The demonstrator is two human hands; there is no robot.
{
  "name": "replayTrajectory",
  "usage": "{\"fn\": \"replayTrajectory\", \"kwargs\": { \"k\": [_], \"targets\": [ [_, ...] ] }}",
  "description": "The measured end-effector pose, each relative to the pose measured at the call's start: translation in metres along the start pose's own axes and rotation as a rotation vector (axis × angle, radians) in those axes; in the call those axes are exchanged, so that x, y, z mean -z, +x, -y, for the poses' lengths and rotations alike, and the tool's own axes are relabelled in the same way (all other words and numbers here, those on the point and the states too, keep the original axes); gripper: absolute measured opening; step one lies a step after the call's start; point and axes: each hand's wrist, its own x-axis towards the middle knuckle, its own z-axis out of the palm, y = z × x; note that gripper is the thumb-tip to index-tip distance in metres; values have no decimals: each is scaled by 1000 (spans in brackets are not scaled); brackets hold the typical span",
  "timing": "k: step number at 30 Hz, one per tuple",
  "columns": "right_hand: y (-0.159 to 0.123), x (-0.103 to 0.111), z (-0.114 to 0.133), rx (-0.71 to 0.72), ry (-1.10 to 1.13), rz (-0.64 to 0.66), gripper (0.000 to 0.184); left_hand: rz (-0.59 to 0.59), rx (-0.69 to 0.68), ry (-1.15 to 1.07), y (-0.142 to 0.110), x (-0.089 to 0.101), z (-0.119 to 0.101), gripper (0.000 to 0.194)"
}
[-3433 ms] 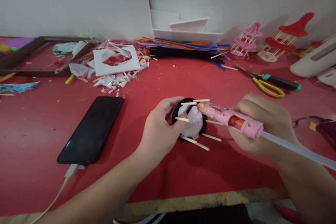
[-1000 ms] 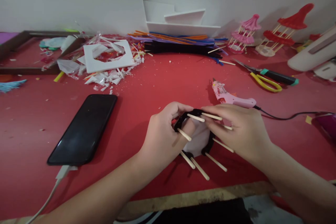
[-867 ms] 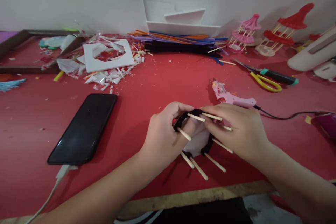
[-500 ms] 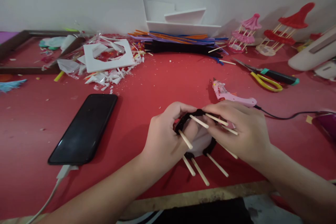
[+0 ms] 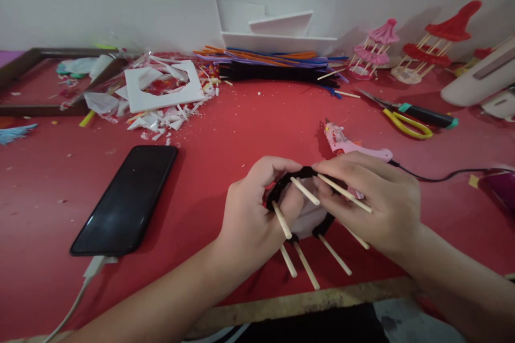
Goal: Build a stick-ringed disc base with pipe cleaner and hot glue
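Note:
Between my hands is a round white craft piece [image 5: 309, 217], edged with a black fuzzy pipe cleaner [image 5: 304, 171], with several wooden sticks [image 5: 335, 255] pointing toward me. My left hand [image 5: 257, 206] grips its left side, thumb inside the ring of sticks and forefinger at the top edge. At the upper right, my right hand [image 5: 372, 201] pinches the black pipe cleaner edge beside a stick; its fingers hide part of that edge. Just beyond my right hand lies a pink hot glue gun [image 5: 358, 149], its nozzle pointing away.
Left of my hands lies a black phone [image 5: 126, 198] on a cable. Behind are a white foam board cutout [image 5: 161, 102] among scraps, a pile of pipe cleaners [image 5: 273, 71], and scissors with yellow handles [image 5: 408, 124]. Pink [image 5: 374, 51] and red [image 5: 436, 45] tiered stick models stand back right.
The craft piece has tilted slightly, its stick ends shifting a little lower. My right hand has moved slightly to the right; both hands keep their hold.

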Motion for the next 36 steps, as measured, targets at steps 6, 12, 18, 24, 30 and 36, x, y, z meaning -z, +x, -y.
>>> {"fn": "replayTrajectory", "kwargs": {
  "k": [6, 12, 18, 24, 30, 36],
  "targets": [
    [0, 1, 1, -56, 65, 26, 16, 21, 40, -26, 2, 2, -2, 13],
    [1, 1, 1, -103, 149, 39, 20, 61, 113, -152, 1, 2, 1, 14],
    [0, 0, -1, -97, 197, 51, 17, 79, 161, -246, 3, 1, -1, 13],
    [0, 0, 0, -133, 199, 69, 16, 57, 164, -214, 3, 3, -3, 9],
    [3, 0, 0, -173, 114, 40, 19, 29, 205, -196, 2, 3, 4, 13],
    [1, -1, -1, -142, 31, 21, 16, 47, 244, -186, 4, 4, 3, 14]
  ]
}}
